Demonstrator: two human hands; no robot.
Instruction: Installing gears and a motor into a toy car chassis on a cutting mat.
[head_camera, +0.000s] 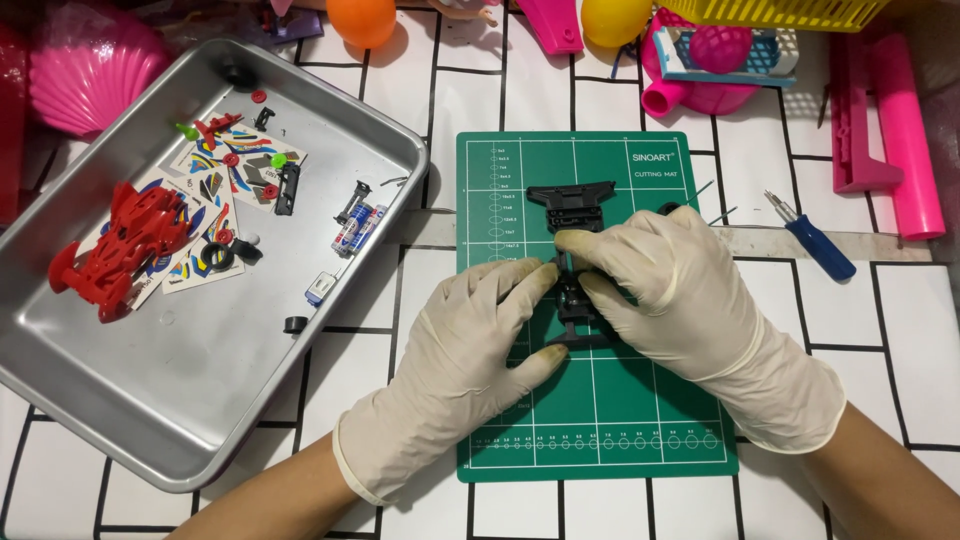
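1. Both gloved hands meet over the green cutting mat (600, 420), which lies on a white surface (900, 340) marked with black brick lines.
2. The left hand (470, 350) pinches the near end of a black toy car chassis (572, 205), thumb below and fingertips above; its grip is closed on the chassis.
3. The right hand (670, 290) covers the middle of the same part, fingers curled over and pressing down; its grip too is clamped on the chassis, though what lies beneath the fingers is hidden.
4. The chassis rests on the mat, its far end with the wide bumper showing beyond the fingertips.
5. Judged from the pose, the step in hand is seating or fitting something into the chassis middle. The next move seems to call for steady support from the left hand while the right fingers work with fine pressure, keeping the part flat on the mat.
6. To the left, a metal tray (150, 420) holds a red car body shell (125, 245) on sticker sheets (215, 180), small black wheels, red bits and two batteries (360, 228).
7. A blue-handled screwdriver (815, 240) lies right of the mat, untouched, well apart from the hands.
8. Pink and yellow plastic toys crowd the far edge.
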